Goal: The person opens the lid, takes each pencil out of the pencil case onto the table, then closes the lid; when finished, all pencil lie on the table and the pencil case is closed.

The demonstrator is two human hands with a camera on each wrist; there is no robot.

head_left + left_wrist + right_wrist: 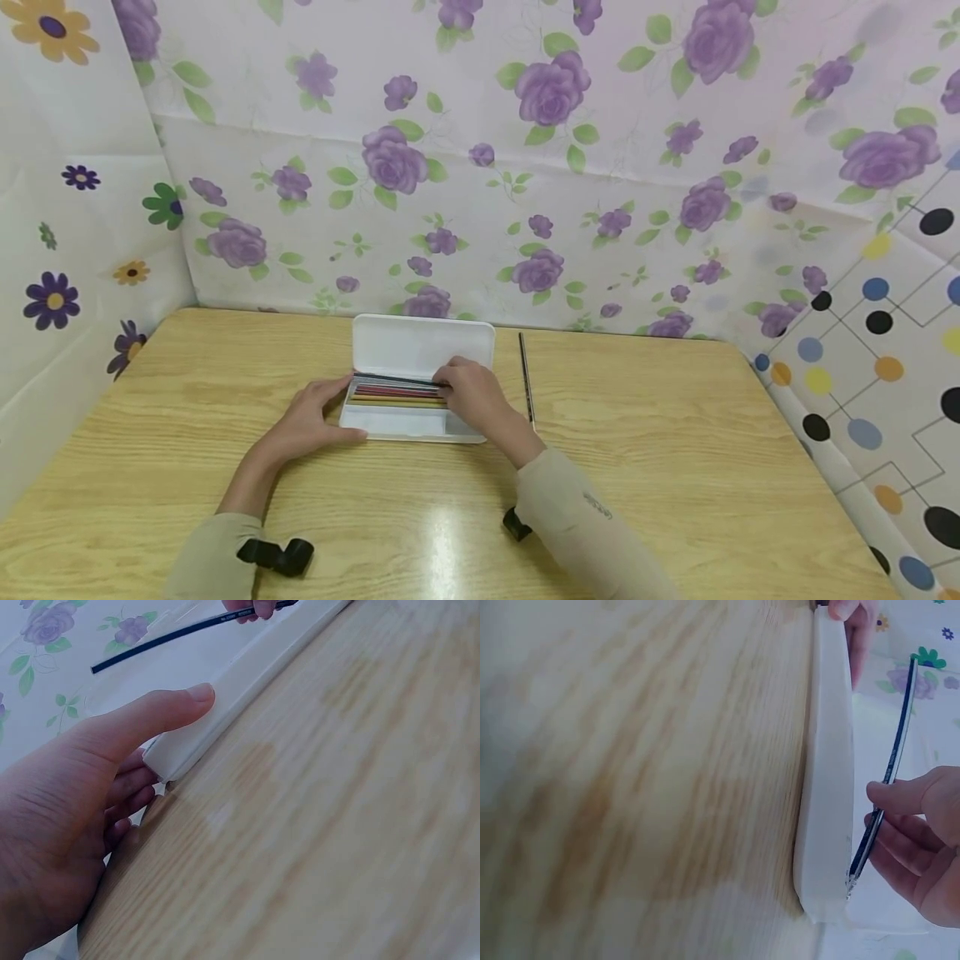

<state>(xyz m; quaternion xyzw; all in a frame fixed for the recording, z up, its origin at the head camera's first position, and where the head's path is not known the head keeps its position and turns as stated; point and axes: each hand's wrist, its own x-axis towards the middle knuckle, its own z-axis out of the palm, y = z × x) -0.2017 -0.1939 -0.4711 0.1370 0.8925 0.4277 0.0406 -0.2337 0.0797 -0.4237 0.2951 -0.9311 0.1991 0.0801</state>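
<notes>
Head view: right hand [474, 396] pinches a dark pencil [393, 379]; a slack grip could drop it. Left hand [303, 423], thumb spread from fingers, holds pencil case [393, 422] at nine o'clock.

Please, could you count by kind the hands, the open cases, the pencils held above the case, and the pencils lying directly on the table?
Hands: 2, left hand and right hand
Open white case: 1
Held dark pencil: 1
Pencil on the table: 1
Total: 5
</notes>
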